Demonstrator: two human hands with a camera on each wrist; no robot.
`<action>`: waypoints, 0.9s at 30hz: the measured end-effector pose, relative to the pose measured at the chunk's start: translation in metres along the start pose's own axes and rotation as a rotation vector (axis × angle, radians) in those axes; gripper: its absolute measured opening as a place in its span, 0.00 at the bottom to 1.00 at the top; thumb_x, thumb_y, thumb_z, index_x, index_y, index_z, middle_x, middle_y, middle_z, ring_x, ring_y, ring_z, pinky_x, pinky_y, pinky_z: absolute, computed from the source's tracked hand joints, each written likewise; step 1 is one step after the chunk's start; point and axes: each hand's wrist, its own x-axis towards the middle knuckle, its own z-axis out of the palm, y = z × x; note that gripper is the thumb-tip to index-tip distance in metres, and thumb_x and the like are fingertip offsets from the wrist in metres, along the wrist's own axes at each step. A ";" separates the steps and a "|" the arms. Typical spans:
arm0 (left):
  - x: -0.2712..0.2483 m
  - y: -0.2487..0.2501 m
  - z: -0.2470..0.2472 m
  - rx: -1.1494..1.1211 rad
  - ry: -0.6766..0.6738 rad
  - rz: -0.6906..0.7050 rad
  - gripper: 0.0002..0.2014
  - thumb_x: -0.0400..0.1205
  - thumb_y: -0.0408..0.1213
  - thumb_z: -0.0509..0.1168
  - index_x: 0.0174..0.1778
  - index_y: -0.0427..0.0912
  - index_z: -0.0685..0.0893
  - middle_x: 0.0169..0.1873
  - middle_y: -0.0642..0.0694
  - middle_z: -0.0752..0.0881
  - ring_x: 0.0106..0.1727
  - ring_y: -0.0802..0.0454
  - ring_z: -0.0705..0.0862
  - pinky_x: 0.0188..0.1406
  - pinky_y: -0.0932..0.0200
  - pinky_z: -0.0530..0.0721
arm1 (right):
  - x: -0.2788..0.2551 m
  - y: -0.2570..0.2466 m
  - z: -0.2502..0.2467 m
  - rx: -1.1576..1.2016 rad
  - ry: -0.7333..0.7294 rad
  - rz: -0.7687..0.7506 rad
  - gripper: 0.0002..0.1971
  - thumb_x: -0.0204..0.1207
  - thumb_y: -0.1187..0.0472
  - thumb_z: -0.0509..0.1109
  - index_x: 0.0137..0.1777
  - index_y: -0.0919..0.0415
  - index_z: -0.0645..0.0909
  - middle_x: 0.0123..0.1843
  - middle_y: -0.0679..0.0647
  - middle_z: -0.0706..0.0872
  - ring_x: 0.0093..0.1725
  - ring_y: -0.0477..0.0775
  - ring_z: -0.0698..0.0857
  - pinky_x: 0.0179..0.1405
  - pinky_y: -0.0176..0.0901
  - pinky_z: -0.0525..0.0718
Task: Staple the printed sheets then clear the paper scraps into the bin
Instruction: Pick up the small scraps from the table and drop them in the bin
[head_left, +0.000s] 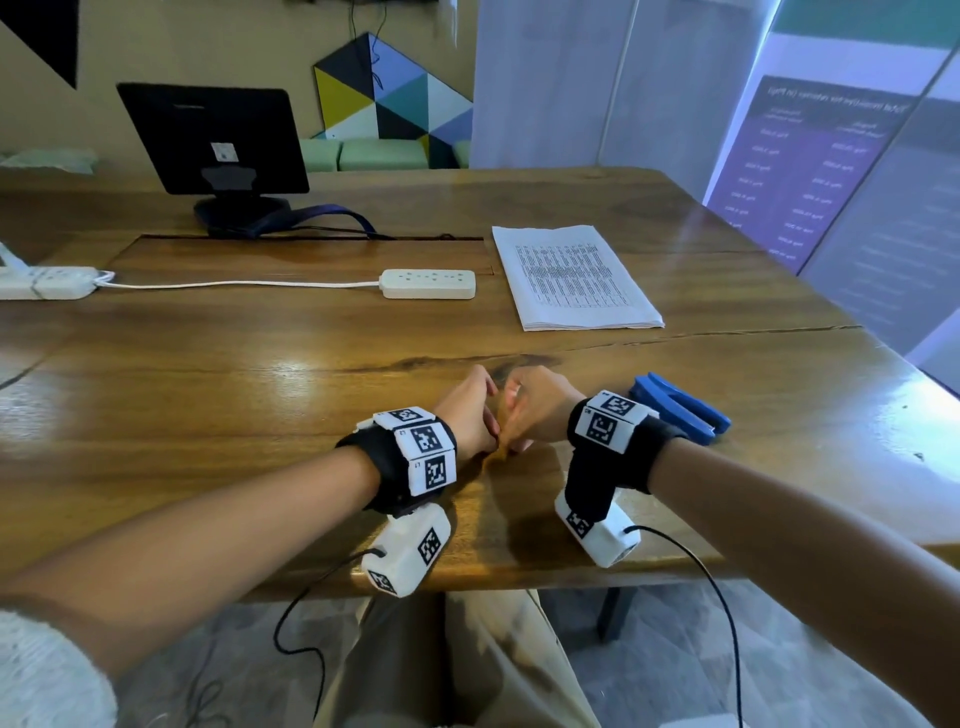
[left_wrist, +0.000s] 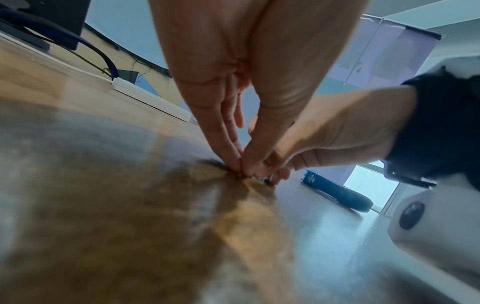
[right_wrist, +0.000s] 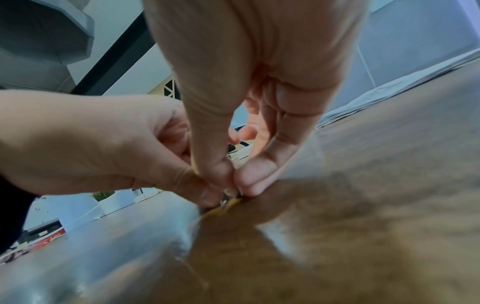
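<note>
Both hands meet at the near desk (head_left: 260, 395) edge. The left hand (head_left: 467, 410) and right hand (head_left: 535, 405) each pinch, fingers (left_wrist: 231, 152) narrow, a small glinting item (right_wrist: 228, 197) against the wood; too small to identify, possibly staples.

One stack of printed sheets (head_left: 574, 275) lies well beyond the fingers, to the right. Judged light, limp and prone to fanning; best squared and held at a corner. One blue stapler (head_left: 680, 408) lies just right of the right hand; rigid and easily gripped. Scraps and bin: none visible.
</note>
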 end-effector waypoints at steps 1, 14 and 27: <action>0.000 0.001 -0.001 0.010 0.006 0.001 0.26 0.72 0.26 0.73 0.62 0.43 0.69 0.45 0.43 0.88 0.47 0.47 0.87 0.47 0.54 0.84 | 0.001 0.001 -0.002 0.004 0.004 -0.005 0.19 0.59 0.71 0.80 0.39 0.57 0.72 0.34 0.55 0.88 0.31 0.53 0.89 0.38 0.47 0.91; 0.006 0.005 -0.010 0.331 -0.060 0.067 0.15 0.68 0.40 0.79 0.49 0.42 0.88 0.44 0.49 0.85 0.48 0.53 0.81 0.43 0.60 0.75 | 0.002 0.009 -0.006 0.018 0.035 0.041 0.20 0.58 0.70 0.80 0.42 0.58 0.71 0.36 0.57 0.86 0.28 0.51 0.85 0.32 0.41 0.87; 0.018 0.003 -0.011 0.369 -0.027 0.152 0.07 0.73 0.33 0.75 0.45 0.38 0.92 0.45 0.44 0.92 0.40 0.58 0.80 0.27 0.81 0.68 | 0.004 0.010 -0.006 0.013 0.040 0.034 0.18 0.58 0.70 0.78 0.41 0.58 0.74 0.39 0.58 0.89 0.33 0.55 0.89 0.45 0.51 0.91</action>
